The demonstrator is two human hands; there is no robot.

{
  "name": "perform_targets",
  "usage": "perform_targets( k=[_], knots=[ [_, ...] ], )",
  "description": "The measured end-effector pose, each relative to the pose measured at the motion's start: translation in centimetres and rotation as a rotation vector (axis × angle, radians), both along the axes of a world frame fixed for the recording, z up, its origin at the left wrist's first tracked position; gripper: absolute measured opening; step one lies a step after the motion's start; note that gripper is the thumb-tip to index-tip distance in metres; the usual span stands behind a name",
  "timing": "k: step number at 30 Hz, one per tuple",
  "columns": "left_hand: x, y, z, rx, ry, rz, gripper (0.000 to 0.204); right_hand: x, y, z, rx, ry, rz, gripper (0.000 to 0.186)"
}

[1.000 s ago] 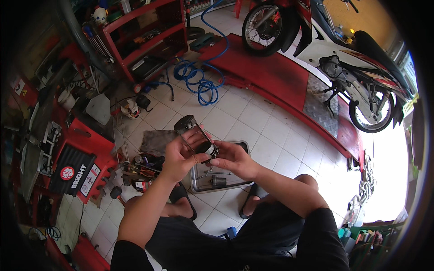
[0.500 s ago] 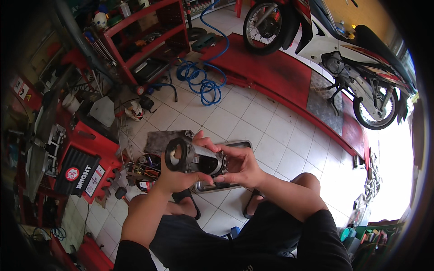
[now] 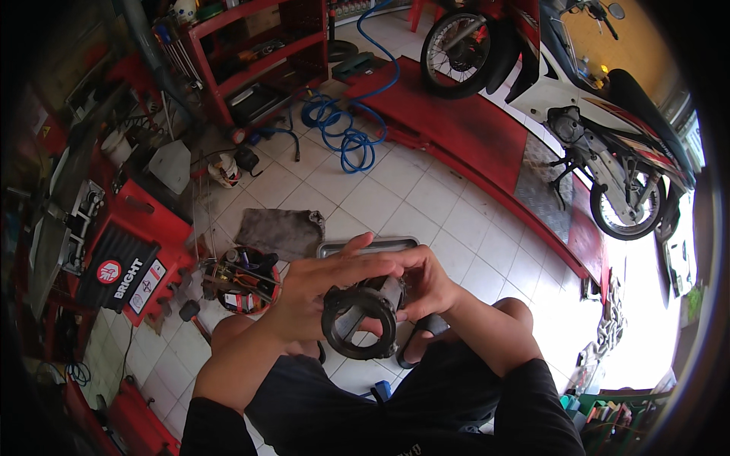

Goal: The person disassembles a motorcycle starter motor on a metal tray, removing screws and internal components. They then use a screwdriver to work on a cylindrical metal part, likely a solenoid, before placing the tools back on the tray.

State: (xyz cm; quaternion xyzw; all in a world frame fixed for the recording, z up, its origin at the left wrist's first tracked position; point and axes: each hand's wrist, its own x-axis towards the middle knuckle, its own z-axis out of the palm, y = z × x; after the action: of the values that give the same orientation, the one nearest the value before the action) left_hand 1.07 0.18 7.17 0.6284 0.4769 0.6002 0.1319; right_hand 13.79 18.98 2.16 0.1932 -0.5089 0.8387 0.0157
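Between my two hands, above my lap, is a dark metal cylindrical part (image 3: 368, 353) with a thick open ring at one end. The ring tilts toward me and I can see into its hollow. My left hand (image 3: 304, 292) wraps the left side, its fingers reaching over the top. My right hand (image 3: 430, 285) grips the far right end, thumb below and fingers above. Its grip points on the far side are partly hidden. Behind the hands, a shallow metal tray (image 3: 331, 248) lies on the tiles, largely covered from view.
A grey rag (image 3: 277, 232) and a round container of tools (image 3: 243, 285) lie to the left. Farther left stands a red machine (image 3: 175, 228). A red shelf (image 3: 266, 57), blue hose (image 3: 342, 125) and red lift platform (image 3: 456, 129) with a motorcycle (image 3: 578, 114) are beyond.
The part has turned: its ring end swung from the left toward me and downward. My left hand now reaches over its top. The view has shifted slightly.
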Motion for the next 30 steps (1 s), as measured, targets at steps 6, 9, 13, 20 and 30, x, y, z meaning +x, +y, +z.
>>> perform_targets(
  k=[6,9,13,20,30],
  knots=[
    [-0.9,0.4,-1.9,-0.028,-0.776,-0.309,0.12,-0.5,-0.6,-2.5,-0.318,-0.21,0.066,0.069],
    [-1.6,0.4,-1.8,0.024,-1.227,-0.567,0.127,-0.3,-0.5,-3.3,-0.438,-0.242,0.064,0.069],
    [-2.1,0.0,-1.8,0.063,-1.248,-0.634,0.123,-0.3,0.7,-4.1,-0.557,-0.245,0.064,0.071],
    [-3.6,-0.7,-3.6,-0.212,-1.097,-0.214,0.091,-1.3,2.8,-6.6,-0.329,-0.276,-0.205,0.048],
    [-5.8,-3.4,-6.8,-0.786,0.439,0.481,0.049,-5.8,0.8,-28.2,0.435,-1.412,-0.709,0.035]
  ],
)
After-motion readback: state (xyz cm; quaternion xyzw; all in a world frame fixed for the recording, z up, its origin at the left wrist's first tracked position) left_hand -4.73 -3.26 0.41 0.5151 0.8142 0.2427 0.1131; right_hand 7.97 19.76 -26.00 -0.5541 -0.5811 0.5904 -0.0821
